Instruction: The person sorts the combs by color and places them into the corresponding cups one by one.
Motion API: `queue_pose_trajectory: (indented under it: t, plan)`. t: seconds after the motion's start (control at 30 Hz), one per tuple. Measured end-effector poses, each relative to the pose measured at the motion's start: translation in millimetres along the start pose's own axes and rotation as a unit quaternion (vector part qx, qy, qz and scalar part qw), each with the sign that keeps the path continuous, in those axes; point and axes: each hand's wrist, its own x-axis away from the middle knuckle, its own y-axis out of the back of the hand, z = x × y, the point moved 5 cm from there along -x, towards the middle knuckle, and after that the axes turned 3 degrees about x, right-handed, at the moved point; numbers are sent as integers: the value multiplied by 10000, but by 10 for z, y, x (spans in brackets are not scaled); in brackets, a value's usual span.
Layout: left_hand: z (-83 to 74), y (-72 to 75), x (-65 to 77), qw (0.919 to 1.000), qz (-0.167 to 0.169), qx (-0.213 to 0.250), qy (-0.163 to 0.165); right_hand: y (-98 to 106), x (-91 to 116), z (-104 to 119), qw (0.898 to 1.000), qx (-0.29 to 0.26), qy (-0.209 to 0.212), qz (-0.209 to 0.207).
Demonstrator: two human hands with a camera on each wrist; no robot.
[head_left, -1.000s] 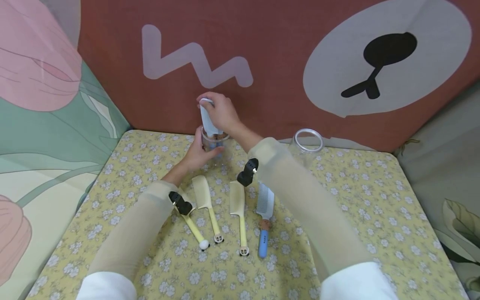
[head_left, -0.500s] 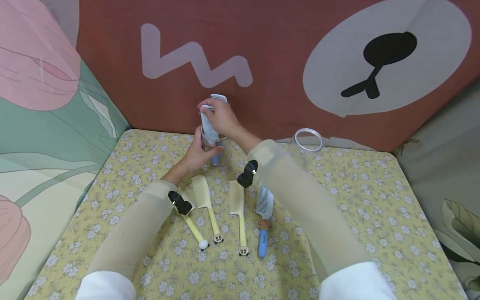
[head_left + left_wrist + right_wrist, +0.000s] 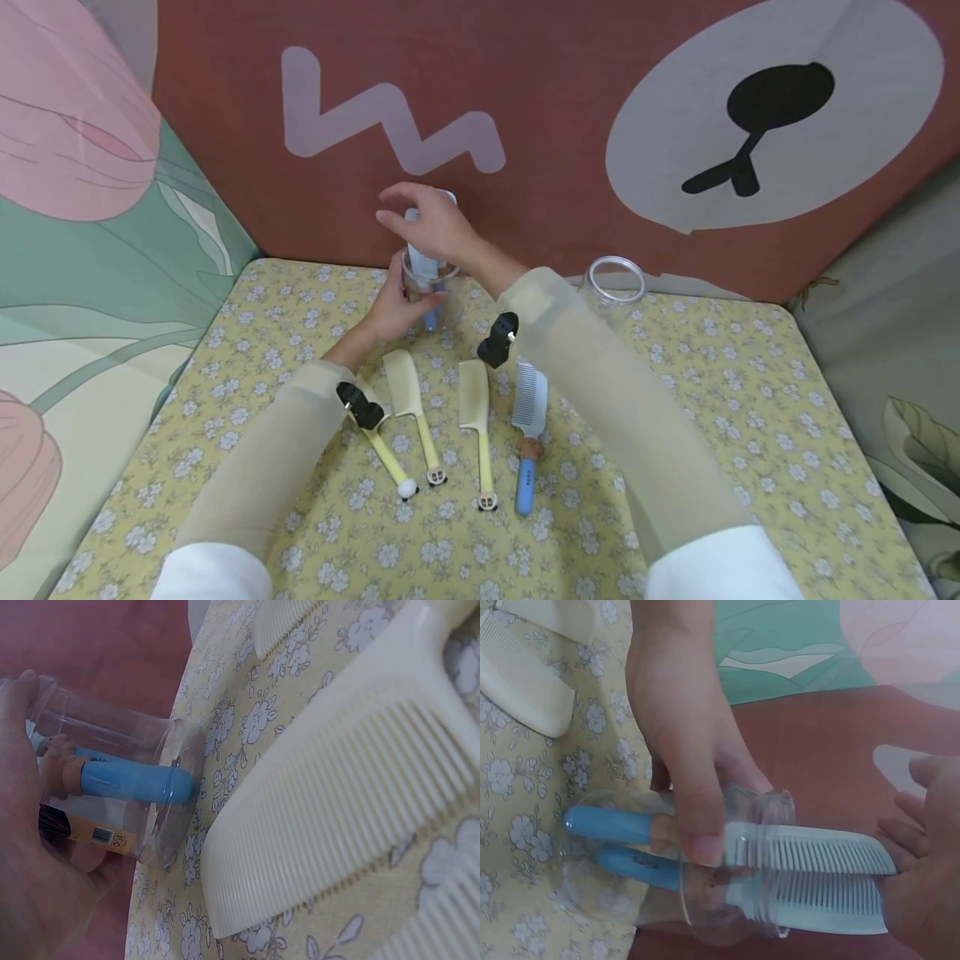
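Gripping a clear jar [image 3: 131, 735], the left hand [image 3: 397, 308] has its thumb on one side of the wall and its fingers curled round the other. Right hand [image 3: 438, 225] above the rim: fingers extended and apart, beside the comb tops; contact with the tips cannot be told.

Two combs in the jar, handles down, heads up past the left fingers and out of the mouth. First comb [image 3: 817, 849] and second comb [image 3: 829, 896] alike: pale blue-white heads, fine teeth, glossy blue handles, a small brown figure at each neck. Jar see-through, thick ringed rim, rounded base.

Hidden: part of the comb heads behind the right hand in the head view; one neck behind the left thumb in the right wrist view. Whether the base sits flat on the floral cloth [image 3: 720, 433], cannot tell.

Nearer the wearer than both hands' fingers: three cream combs [image 3: 474, 396] with yellow handles, the leftmost partly covered by the left wrist camera [image 3: 362, 406]; beside them a blue-handled comb [image 3: 531, 408]. Right of the right fingers, a second clear jar [image 3: 618, 300], its lower part behind the sleeve.

Writing: orange label [image 3: 112, 837] by the left fingers, barcode visible, print too small. Dark lettering on the blue handles, blurred.
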Motion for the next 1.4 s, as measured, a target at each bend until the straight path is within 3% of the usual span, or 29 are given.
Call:
queue_pose_trajectory:
  t: [0.2,0.43,0.67,0.93,1.03,1.17,1.3,1.4]
  plan:
    - [282,28,-71,9999,-13,-84,135,65,55,87,9992,107,273,281]
    - [294,69,-66,9998,-77,-164,-90,81,138,280,9936,413,766,721]
    - [231,72,-54,9992,-106,-255,-305,90,313,438,9753,1226,1228,1364]
    - [-59,72,43,9999,102,-108,41,80,628,389,9544,1922,1664,1563]
    - [-20,80,35,9999,134,-102,-22,66,776,338,9481,2115,1673,1686]
    - [156,67,-17,9996,152,-28,-224,26,1012,274,9348,2414,1762,1920]
    - [271,83,-38,9999,-25,101,-123,-6,1254,216,9256,2548,1959,1997]
    - [289,98,-25,9999,-114,-57,19,-22,1425,156,9229,2541,2086,2003]
